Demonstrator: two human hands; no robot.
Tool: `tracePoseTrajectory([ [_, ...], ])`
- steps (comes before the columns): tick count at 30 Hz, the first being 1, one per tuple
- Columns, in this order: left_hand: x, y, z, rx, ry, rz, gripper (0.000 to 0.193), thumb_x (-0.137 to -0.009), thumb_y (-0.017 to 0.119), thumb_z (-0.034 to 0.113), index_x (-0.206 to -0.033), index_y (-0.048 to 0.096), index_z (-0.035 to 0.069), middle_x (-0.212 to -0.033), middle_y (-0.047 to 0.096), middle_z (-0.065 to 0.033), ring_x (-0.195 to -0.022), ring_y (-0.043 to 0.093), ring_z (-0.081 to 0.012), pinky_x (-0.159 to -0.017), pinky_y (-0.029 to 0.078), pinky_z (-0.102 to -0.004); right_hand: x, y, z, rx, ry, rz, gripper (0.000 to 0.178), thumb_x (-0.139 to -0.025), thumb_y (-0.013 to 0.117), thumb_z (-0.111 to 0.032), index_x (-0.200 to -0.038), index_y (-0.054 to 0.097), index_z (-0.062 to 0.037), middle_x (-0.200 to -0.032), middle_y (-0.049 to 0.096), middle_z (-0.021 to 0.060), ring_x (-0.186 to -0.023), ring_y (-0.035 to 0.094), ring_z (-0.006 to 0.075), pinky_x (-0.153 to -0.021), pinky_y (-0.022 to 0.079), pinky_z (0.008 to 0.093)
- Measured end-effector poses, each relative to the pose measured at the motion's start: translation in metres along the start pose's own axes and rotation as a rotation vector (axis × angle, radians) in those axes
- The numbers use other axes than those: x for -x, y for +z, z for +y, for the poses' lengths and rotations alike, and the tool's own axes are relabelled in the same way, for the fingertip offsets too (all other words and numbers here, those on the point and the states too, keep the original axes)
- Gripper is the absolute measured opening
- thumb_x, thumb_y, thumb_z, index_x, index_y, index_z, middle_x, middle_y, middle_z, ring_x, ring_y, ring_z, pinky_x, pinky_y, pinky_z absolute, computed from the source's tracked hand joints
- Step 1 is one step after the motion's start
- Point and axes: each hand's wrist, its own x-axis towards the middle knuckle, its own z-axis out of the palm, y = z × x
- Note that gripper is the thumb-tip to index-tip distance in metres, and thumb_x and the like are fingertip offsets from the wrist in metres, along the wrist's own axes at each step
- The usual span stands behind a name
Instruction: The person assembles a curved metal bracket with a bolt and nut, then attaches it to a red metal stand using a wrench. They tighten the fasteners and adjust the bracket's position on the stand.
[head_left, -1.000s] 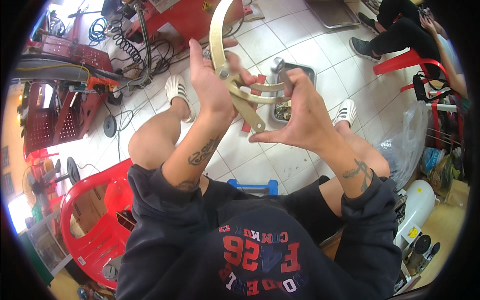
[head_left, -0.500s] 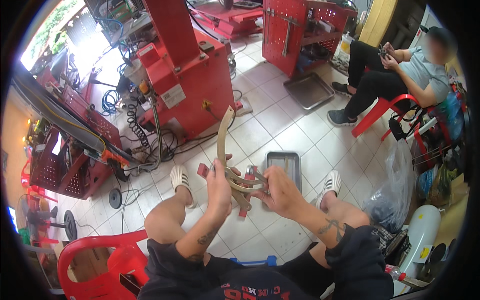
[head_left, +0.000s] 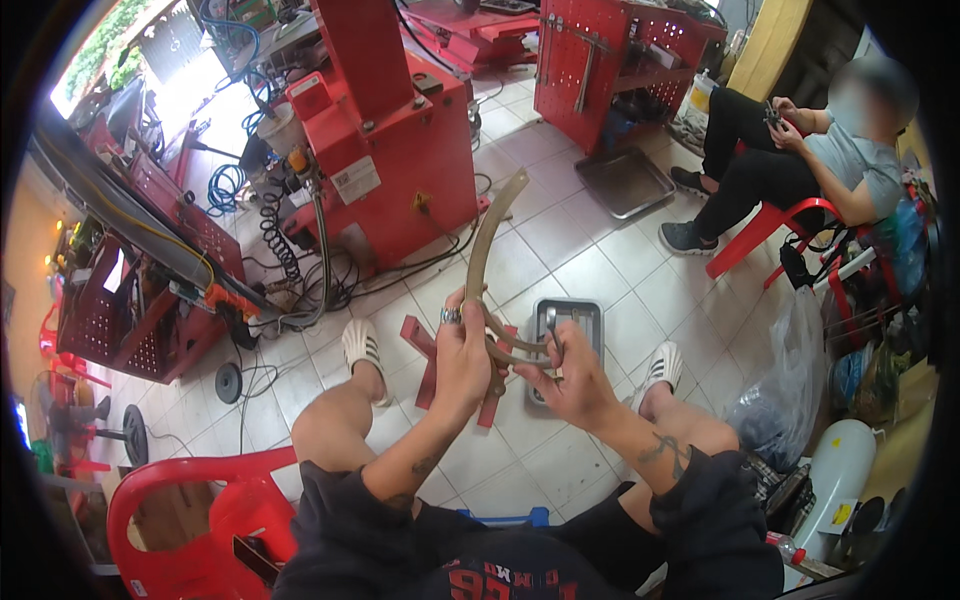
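"White floor tiles (head_left: 530, 460) run through the middle of the frame, and a red machine (head_left: 425, 150) stands left of its upper middle. Where is the brass-coloured tool (head_left: 484, 240)?"

"Dead centre — held above the floor, its long curved arm pointing toward the top of the frame, two shorter curved arms bending off to the right."

"What does the left hand (head_left: 466, 352) do?"

"Its fingers wrap closely around the part where those arms come together."

"And the right hand (head_left: 575, 378)?"

"Fingers curled round a small metal tool (head_left: 553, 325), rounded head upward. The shorter arms' tips reach those fingers; I can't tell whether they're pinched too."

"Anything beneath?"

"A grey tray (head_left: 570, 303) on the tiles, partly covered by the right hand, and red metal bars (head_left: 428, 345) around the left."

"Who's in the upper right?"

"A seated person (head_left: 865, 150) on a red chair (head_left: 735, 248) — both hands at something too small to make out."
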Motion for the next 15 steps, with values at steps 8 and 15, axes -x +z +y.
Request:
tracePoseTrajectory([
  [8,-0.001,0.004,-0.017,0.167,-0.086,-0.089,0.045,-0.109,0.041,0.046,-0.118,0.054,0.005,-0.077,0.055,-0.0017,-0.052,0.052,-0.0092,-0.047,0.047,-0.0245,0.005,-0.005,0.003,0.155,-0.028,0.052,0.041,-0.082,0.083,-0.016,-0.097,0.047,-0.0035,-0.087,0.049,0.0113,-0.073,0.051,0.0292,-0.061,0.043,0.0384],
  [15,0.009,0.003,-0.005,0.08,-0.084,-0.084,0.04,-0.109,0.044,0.043,-0.112,0.053,0.005,-0.074,0.052,0.0003,-0.045,0.047,-0.0068,-0.04,0.041,-0.0229,0.012,0.0,0.0,0.047,0.101,-0.015,0.044,-0.083,0.085,-0.023,-0.094,0.047,-0.0032,-0.075,0.046,0.0075,-0.059,0.048,0.022,-0.052,0.041,0.0347],
])
